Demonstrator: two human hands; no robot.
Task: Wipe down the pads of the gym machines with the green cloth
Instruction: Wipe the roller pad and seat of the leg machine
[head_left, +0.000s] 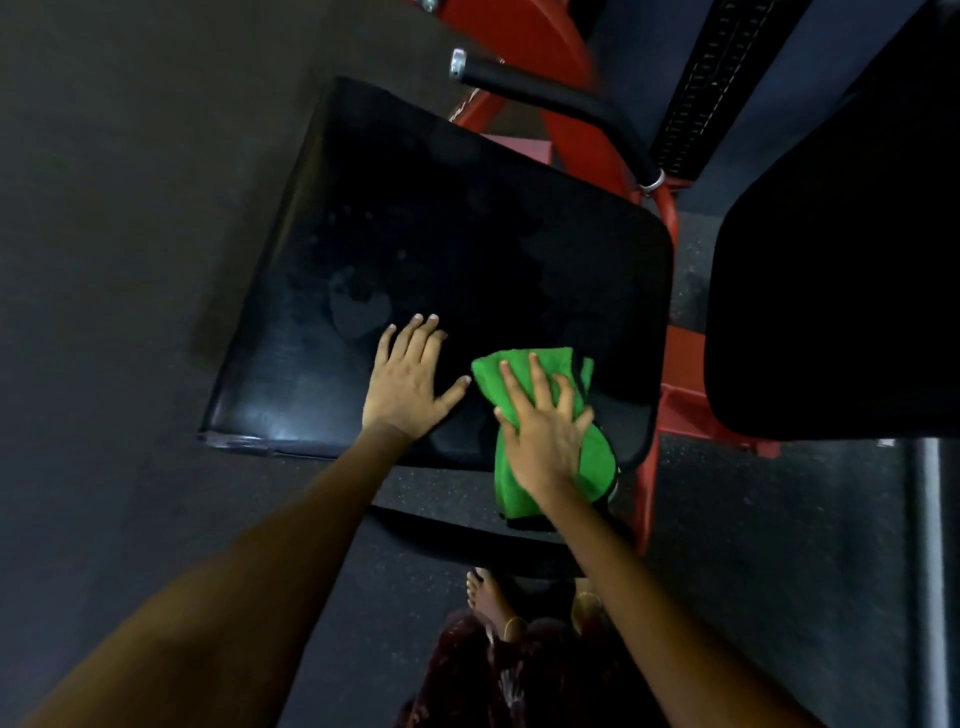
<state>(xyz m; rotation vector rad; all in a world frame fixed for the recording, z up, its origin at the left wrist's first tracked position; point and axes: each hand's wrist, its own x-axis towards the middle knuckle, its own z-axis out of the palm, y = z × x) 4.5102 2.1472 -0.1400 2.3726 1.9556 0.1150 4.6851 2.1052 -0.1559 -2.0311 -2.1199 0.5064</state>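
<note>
Open seat pad (415, 249) surface ahead and left of both hands; black handle bar (545, 96) and red frame (602, 135) blocking beyond, second pad (841, 260) crowding right.

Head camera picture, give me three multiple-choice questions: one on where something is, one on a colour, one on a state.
1. Where does the cloth lie?
A. on the floor
B. on the near right corner of the black pad
C. on the handle

2. What colour is the machine frame?
A. red
B. yellow
C. white

3. How is the left hand?
A. clenched in a fist
B. gripping the cloth
C. flat on the pad

Answers: 1 B, the right hand presses it there; 2 A, red tubing beside the pad; 3 C, fingers spread, holding nothing.
</note>
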